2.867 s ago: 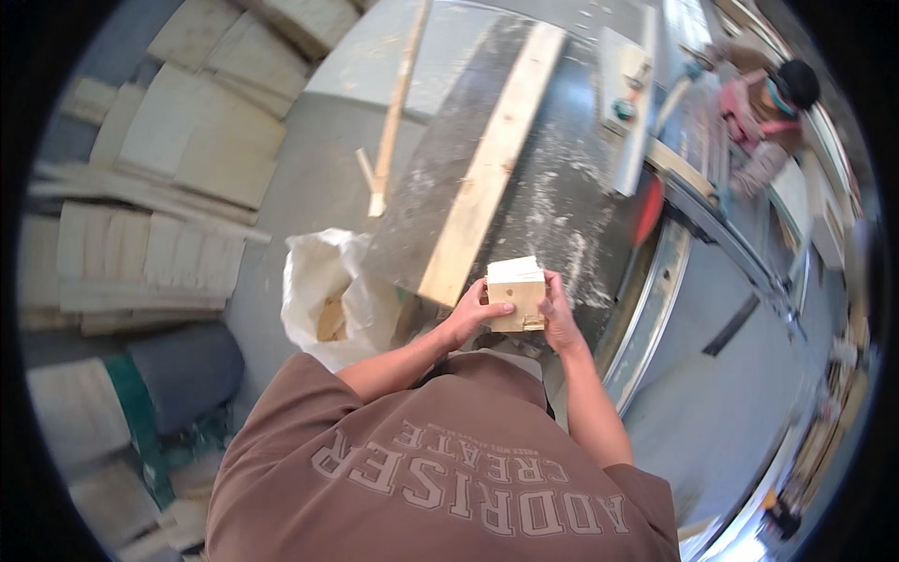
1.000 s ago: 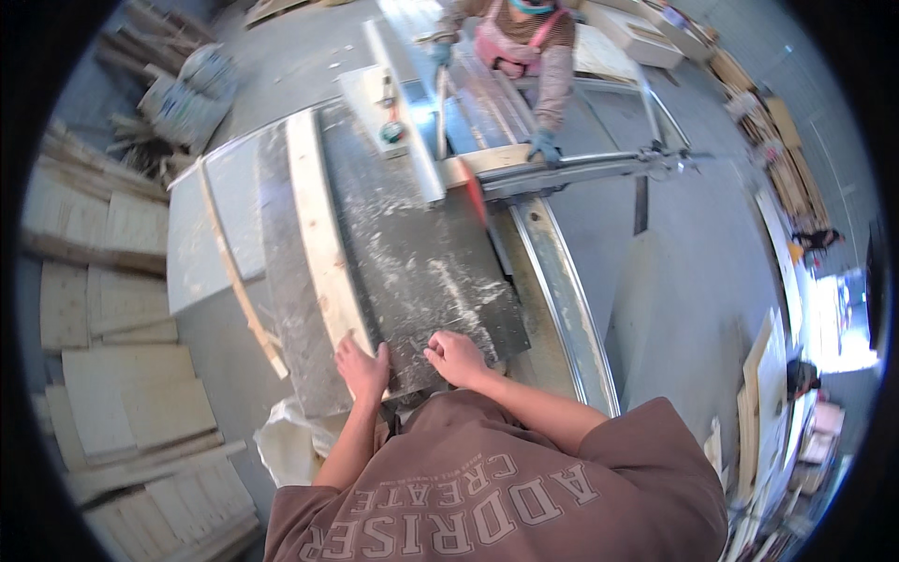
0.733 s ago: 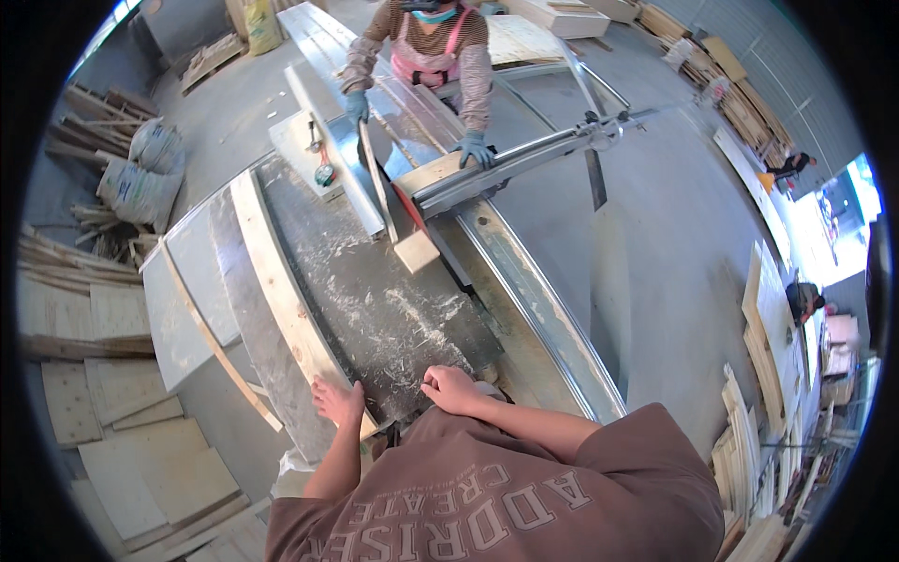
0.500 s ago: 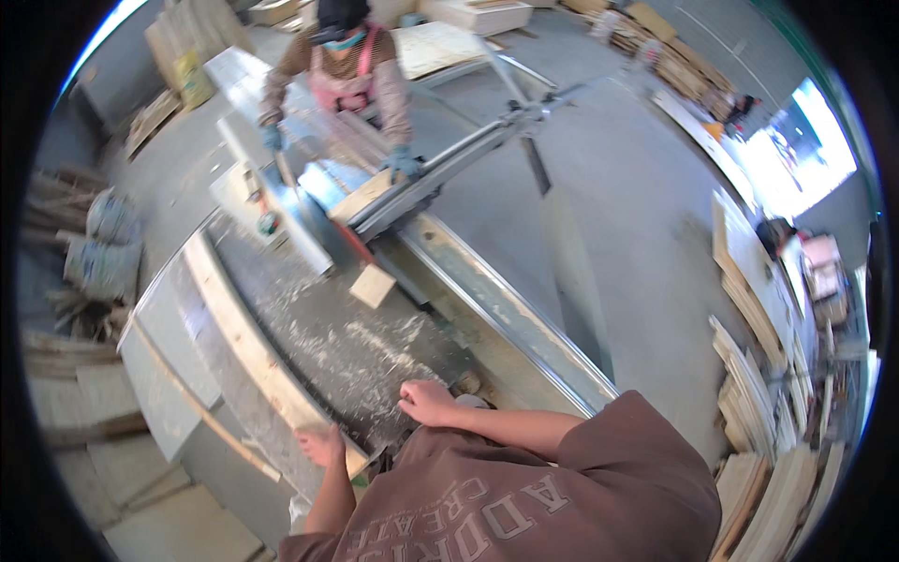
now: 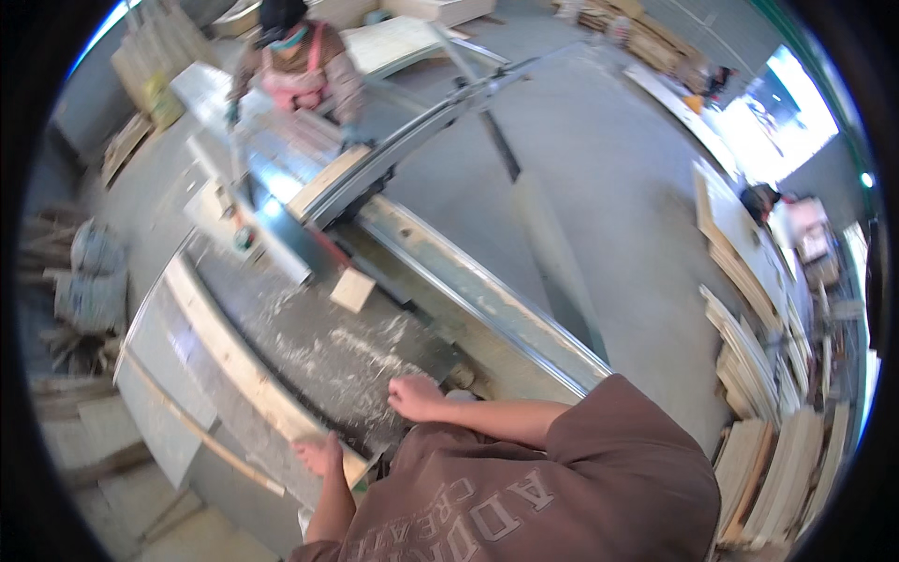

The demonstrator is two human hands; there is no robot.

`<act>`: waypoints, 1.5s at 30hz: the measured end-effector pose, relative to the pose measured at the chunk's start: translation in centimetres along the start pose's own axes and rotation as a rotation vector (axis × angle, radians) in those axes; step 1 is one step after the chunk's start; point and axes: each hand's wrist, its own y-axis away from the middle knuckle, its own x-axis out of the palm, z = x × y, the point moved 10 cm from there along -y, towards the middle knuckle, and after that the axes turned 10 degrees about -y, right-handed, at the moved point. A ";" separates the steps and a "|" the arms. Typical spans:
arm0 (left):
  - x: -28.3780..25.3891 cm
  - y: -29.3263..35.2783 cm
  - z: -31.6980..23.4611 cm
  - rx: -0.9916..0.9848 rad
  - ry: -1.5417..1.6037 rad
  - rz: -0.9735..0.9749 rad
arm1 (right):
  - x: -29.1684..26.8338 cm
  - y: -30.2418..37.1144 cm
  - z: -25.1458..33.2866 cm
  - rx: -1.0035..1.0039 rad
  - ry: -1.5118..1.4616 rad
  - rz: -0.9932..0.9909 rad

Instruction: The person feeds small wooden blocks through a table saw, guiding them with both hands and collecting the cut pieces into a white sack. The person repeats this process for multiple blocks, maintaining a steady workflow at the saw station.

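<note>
My left hand (image 5: 321,454) lies across the near end of a long pale wooden board (image 5: 239,361), its thumb apart from the fingers. The board rests lengthwise on the grey, sawdust-strewn machine table (image 5: 314,332). My right hand (image 5: 419,398) is curled into a loose fist above the near right part of the table, with nothing visible in it. Farther off, a small square wood block (image 5: 353,290) sits by the red strip (image 5: 330,245). Across the table, a gloved co-worker (image 5: 298,75) has one hand near a short wooden piece (image 5: 326,183) against a metal fence.
A metal rail (image 5: 487,290) runs along the table's right side, and a crossbar (image 5: 412,140) spans the far end. A thin wooden strip (image 5: 201,426) lies at left. Stacked boards (image 5: 749,253) line the right; sacks (image 5: 92,290) and scrap wood fill the left.
The view has shifted, so the co-worker and far machine parts appear farther left and higher. My left hand stays on the board; my right stays curled.
</note>
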 end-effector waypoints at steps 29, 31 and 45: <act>-4.6 6.4 6.6 0.054 0.552 -0.181 | -2.9 -19.7 -0.4 0.118 0.256 -0.320; -4.9 6.0 4.8 0.142 0.638 -0.182 | -1.5 -16.1 2.8 -0.113 0.211 -0.244; -0.8 12.8 -8.3 0.114 1.538 1.493 | 3.2 0.8 11.5 -0.481 -0.012 0.374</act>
